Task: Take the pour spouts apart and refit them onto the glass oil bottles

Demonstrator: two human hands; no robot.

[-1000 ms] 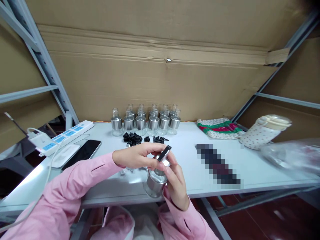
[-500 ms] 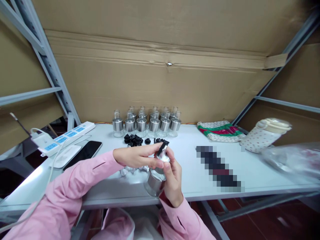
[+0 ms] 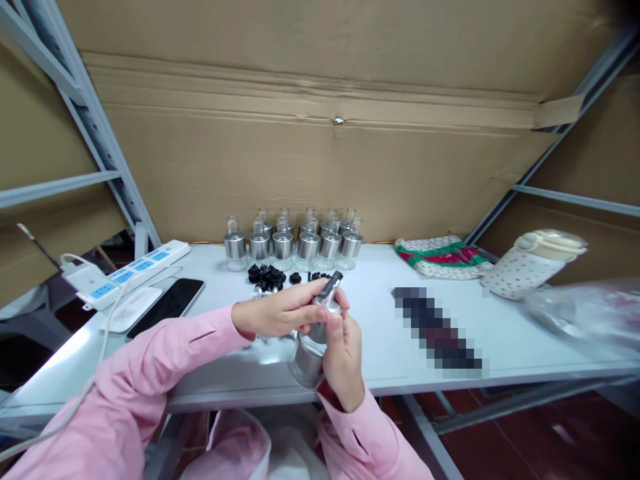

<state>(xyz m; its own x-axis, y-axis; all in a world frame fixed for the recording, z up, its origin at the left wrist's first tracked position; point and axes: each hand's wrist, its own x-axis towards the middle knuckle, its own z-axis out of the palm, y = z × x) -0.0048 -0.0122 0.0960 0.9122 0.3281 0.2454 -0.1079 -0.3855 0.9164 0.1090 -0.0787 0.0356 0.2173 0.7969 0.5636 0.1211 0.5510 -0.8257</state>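
Since half a second ago, the right hand (image 3: pixel 345 360) has curled its fingers in tighter, its thumb now higher against the cap (image 3: pixel 329 302). On my feed, the left hand (image 3: pixel 277 313) grasps that cap from the left, while the right grips its lower edge. I see the bottle (image 3: pixel 306 360) beneath both hands, slightly tilted, lower centre of the frame. Behind, near mid-frame, I make out black parts (image 3: pixel 267 277) before rows of bottles (image 3: pixel 283 248); a phone (image 3: pixel 167 308) lies centre left on the table (image 3: pixel 377 357).
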